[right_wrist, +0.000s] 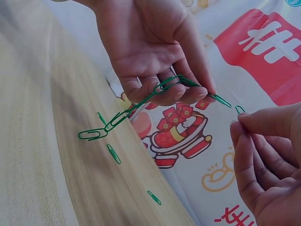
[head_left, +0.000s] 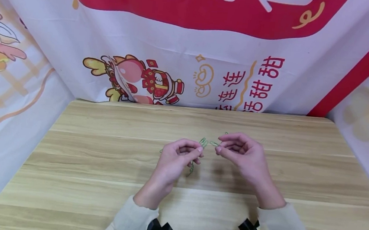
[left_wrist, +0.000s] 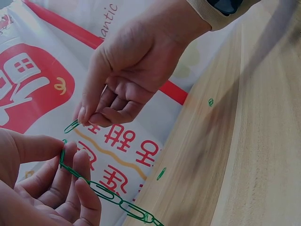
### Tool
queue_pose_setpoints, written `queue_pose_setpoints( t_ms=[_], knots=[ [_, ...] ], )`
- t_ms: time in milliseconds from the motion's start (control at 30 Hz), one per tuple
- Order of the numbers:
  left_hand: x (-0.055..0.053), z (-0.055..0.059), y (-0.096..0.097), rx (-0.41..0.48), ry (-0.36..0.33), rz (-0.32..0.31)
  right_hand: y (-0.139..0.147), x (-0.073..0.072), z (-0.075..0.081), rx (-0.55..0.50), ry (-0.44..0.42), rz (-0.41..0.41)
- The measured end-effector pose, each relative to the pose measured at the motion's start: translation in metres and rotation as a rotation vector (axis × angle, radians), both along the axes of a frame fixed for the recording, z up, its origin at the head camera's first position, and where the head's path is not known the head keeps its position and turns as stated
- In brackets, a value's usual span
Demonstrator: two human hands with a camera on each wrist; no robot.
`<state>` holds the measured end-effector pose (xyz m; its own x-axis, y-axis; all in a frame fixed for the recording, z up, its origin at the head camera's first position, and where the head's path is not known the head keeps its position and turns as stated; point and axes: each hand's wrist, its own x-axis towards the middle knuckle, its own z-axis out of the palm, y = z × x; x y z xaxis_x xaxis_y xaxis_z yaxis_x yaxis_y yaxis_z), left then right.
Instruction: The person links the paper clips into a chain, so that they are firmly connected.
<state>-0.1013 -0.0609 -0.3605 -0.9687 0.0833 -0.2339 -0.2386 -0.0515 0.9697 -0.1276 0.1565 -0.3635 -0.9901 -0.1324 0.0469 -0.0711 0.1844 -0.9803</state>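
Note:
My left hand (head_left: 178,155) pinches the end clip of a chain of green paper clips (right_wrist: 117,120) between thumb and forefinger. The rest of the chain runs across the fingers and dangles below them over the table. My right hand (head_left: 247,157) pinches a single green paper clip (left_wrist: 71,126) with thumb and fingertips, its looped end sticking out toward the left hand. Both hands are raised above the table and face each other. A small gap shows between the single clip and the chain's end clip in the right wrist view.
Several loose green paper clips lie on the wooden table (head_left: 96,180), among them one clip (right_wrist: 114,154) under the chain and another clip (left_wrist: 210,101) farther off. A printed white and red cloth (head_left: 185,40) hangs behind the table's far edge, with more cloth at both sides.

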Motion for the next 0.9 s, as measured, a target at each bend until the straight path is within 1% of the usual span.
queue_pose_setpoints(
  t_ms=[233,467,567,700,767,900],
  knots=[
    [0.0002,0.0003,0.0004,-0.008,-0.002,-0.004,0.0012,-0.0003,-0.0015,0.024,0.024,0.005],
    [0.0004,0.0005,0.001,-0.01,-0.003,-0.01,-0.0009,-0.0003,-0.0014,0.006,0.028,0.008],
    [0.0005,0.0005,0.0014,-0.011,0.0,-0.011,-0.0014,-0.0001,-0.0011,0.045,0.032,-0.015],
    [0.0002,0.0001,0.0019,-0.013,0.001,-0.01,-0.0005,-0.0002,-0.0008,0.072,0.018,-0.032],
    [0.0002,0.0002,0.002,-0.013,0.001,-0.01,0.0004,-0.0007,-0.0015,0.042,0.003,-0.017],
    [0.0,0.0003,0.0022,-0.012,0.0,-0.01,0.0015,-0.0012,-0.003,-0.054,-0.011,0.015]
  ],
)
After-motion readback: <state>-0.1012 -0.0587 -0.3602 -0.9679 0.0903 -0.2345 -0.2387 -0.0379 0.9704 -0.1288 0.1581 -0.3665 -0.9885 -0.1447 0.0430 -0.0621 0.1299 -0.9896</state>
